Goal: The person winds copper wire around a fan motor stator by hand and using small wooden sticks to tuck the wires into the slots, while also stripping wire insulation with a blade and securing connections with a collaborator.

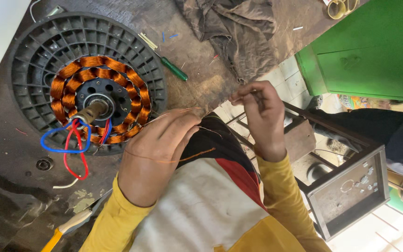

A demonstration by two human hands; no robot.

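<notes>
Copper windings gleam on the ribbed black stator (87, 84) lying on the tabletop (201, 79), red and blue leads looping off its hub. Left hand (157, 151) and right hand (262, 114) both pinch one thin copper wire (178, 160), hair-fine, springy, easily kinked; best gripped near its ends.

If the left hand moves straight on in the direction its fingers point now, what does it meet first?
The left hand points up and to the right, toward the right hand. Thin copper wire runs by its fingers. Going on, it would probably meet the right hand first, though depth is hard to judge.
</notes>
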